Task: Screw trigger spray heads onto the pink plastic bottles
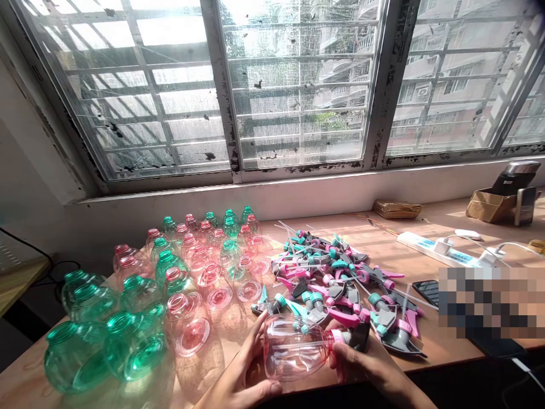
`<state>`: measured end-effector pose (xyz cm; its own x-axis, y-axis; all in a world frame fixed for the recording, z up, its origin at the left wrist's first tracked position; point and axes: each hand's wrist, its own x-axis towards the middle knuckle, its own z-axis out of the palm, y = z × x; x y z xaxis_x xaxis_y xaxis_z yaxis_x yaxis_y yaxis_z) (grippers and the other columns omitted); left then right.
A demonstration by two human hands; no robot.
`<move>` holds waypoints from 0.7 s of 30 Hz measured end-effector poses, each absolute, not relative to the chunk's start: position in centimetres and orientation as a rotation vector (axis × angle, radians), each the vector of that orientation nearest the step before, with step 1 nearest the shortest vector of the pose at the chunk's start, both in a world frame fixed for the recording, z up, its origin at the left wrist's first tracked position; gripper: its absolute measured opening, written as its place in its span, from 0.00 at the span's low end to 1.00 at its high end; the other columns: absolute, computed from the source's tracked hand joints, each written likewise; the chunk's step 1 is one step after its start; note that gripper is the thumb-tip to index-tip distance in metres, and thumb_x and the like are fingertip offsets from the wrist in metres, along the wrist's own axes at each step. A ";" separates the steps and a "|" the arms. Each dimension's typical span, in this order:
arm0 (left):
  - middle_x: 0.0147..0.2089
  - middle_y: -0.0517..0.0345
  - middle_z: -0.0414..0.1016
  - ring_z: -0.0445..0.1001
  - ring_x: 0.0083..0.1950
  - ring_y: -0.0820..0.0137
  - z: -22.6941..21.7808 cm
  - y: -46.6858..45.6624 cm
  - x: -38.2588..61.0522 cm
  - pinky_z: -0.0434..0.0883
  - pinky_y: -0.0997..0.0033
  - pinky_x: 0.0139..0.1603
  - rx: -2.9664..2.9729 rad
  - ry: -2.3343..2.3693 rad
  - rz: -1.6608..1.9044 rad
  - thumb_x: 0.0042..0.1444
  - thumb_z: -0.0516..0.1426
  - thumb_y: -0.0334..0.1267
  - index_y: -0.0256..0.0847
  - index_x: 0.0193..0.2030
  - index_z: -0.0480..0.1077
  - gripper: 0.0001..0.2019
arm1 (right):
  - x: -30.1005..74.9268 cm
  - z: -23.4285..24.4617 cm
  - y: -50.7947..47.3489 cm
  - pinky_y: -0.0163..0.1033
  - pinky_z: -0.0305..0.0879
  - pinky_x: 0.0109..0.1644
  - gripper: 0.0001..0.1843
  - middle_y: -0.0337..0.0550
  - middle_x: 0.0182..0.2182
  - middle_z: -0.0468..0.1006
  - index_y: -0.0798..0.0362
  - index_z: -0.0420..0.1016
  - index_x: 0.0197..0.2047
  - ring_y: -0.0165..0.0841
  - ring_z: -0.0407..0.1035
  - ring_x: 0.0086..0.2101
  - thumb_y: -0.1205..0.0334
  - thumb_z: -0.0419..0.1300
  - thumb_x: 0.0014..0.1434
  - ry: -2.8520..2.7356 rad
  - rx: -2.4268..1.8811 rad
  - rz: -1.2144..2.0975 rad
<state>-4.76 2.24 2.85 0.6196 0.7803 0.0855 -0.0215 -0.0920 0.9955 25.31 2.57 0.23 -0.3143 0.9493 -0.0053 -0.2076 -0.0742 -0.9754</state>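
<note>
A clear pink spray bottle [293,349] lies on its side between my hands at the table's front edge, its base to the left. My left hand [251,363] is curled around the base end, thumb below and fingers behind. At the neck, my right hand [347,358] has its fingers closed on the pink collar of a grey and pink spray head [355,326]. The dip tube runs inside the bottle. Just behind lies a pile of loose spray heads [336,267] in pink, teal and grey. Open-necked pink and green bottles [213,284] stand upright to the left.
A white power strip [419,245] with plugged-in chargers lies at the right, near a dark phone [427,292]. Farther back are a brown paper packet [397,209] and a cardboard box [489,204]. Windows line the wall behind the table.
</note>
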 end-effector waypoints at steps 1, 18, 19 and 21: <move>0.82 0.61 0.39 0.43 0.80 0.50 2.9 2.2 -4.7 0.49 0.43 0.77 1.516 0.653 0.761 0.63 0.63 0.47 0.64 0.76 0.35 0.46 | 25.3 0.2 2.6 0.36 0.73 0.28 0.23 0.42 0.26 0.83 0.56 0.78 0.37 0.32 0.77 0.24 0.41 0.70 0.57 -1.246 -0.906 1.565; 0.81 0.65 0.44 0.44 0.80 0.53 3.1 2.0 -4.4 0.47 0.46 0.78 1.447 0.618 0.795 0.63 0.64 0.40 0.68 0.75 0.41 0.44 | 25.2 0.7 2.5 0.37 0.73 0.28 0.24 0.41 0.25 0.83 0.53 0.77 0.39 0.34 0.76 0.23 0.39 0.69 0.56 -1.259 -0.920 1.546; 0.81 0.65 0.45 0.44 0.80 0.53 3.2 1.8 -4.4 0.47 0.46 0.78 1.428 0.633 0.799 0.62 0.64 0.41 0.68 0.75 0.41 0.44 | 25.2 0.8 2.4 0.37 0.73 0.28 0.25 0.41 0.25 0.83 0.54 0.77 0.39 0.34 0.76 0.23 0.39 0.69 0.56 -1.263 -0.929 1.548; 0.81 0.65 0.46 0.45 0.80 0.51 3.3 1.6 -4.4 0.48 0.44 0.78 1.404 0.662 0.809 0.61 0.66 0.42 0.67 0.75 0.41 0.45 | 25.2 1.0 2.4 0.37 0.74 0.29 0.25 0.42 0.25 0.82 0.55 0.79 0.35 0.33 0.76 0.24 0.38 0.68 0.56 -1.288 -0.948 1.551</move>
